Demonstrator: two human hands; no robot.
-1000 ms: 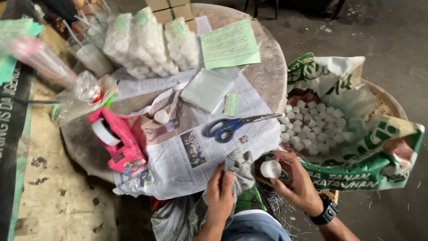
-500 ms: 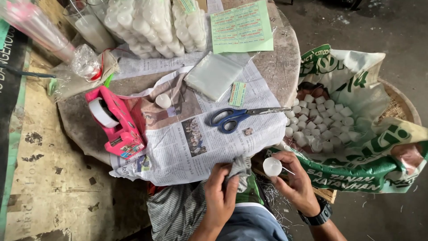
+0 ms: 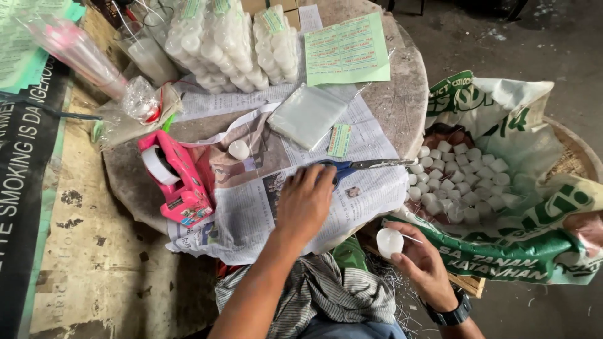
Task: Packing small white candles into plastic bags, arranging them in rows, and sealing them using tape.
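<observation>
Left hand (image 3: pixel 306 202) is down flat on the newspaper (image 3: pixel 264 207), fingers spread and reaching onto the blue handles of the scissors (image 3: pixel 358 167). The fingertips cover the handle loops, so whether it has actually closed on them I cannot tell. The scissors lie on the newspaper with the blades pointing away from the hand toward the sack (image 3: pixel 502 207) beside the counter (image 3: pixel 402 107).

Right hand (image 3: pixel 422 262) sits just off the near edge of the newspaper, below the scissors, fingers curled around a small white round candle (image 3: pixel 389 241) with a thin wick sticking out sideways. Firm hold, hand partly closed about it, a dark watch on the wrist.

Out from the scissors: a small green label (image 3: pixel 340 139) just beyond them, a flat clear plastic packet (image 3: pixel 308 115) beyond that, and a green printed sheet (image 3: pixel 347 50) at the far side of the counter. To the left of the scissors, one loose white candle (image 3: pixel 239 149) on the newspaper, then the pink tape dispenser (image 3: pixel 176 179). Bagged white candles (image 3: pixel 232 41) are stacked at the far edge. To the right of the scissors, the open sack holds a heap of loose white candles (image 3: pixel 461 179).
</observation>
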